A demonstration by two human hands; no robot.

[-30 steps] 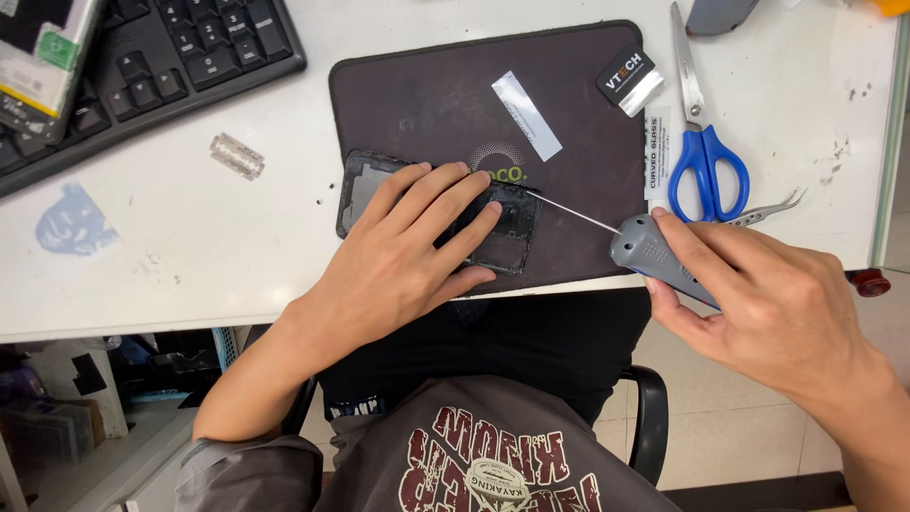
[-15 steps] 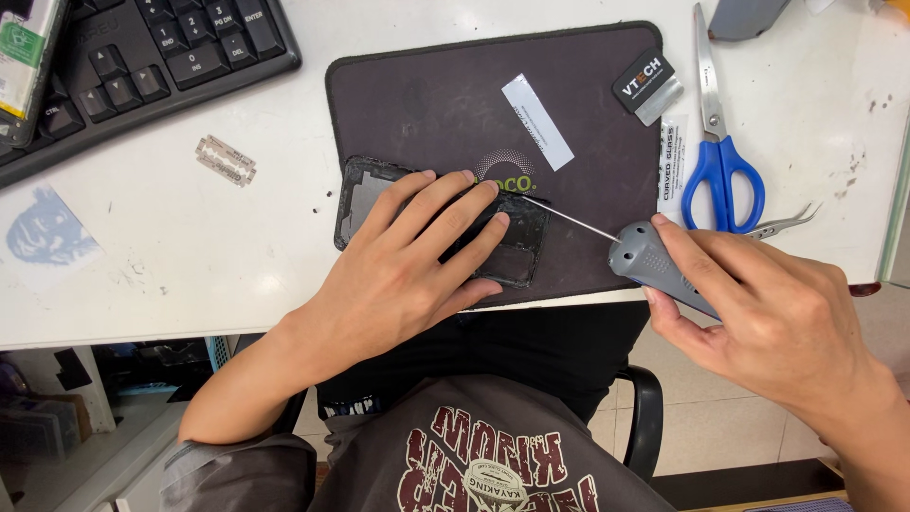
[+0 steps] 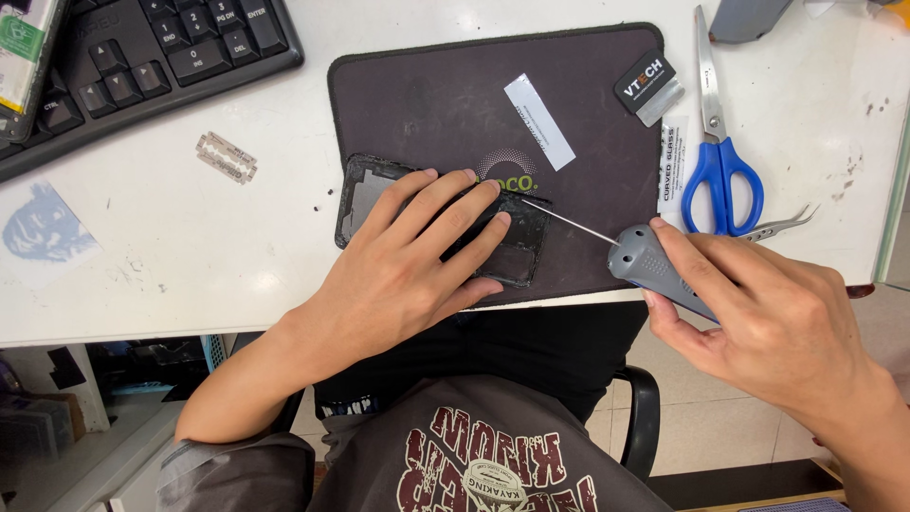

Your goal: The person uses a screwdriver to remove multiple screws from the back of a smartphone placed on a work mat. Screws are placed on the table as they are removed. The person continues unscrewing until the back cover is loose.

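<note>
Little had shifted since the earlier frame: both hands stayed put. On the dark mat (image 3: 427,104), the left hand (image 3: 412,261) pressed flat, fingers spread, on the opened phone (image 3: 517,248) at the mat's near edge. The right hand (image 3: 758,318), off the mat's right side, was clamped on a grey screwdriver (image 3: 654,265), its tip at the phone's corner. Unscrewing seemed underway, calling for steady turning.
</note>
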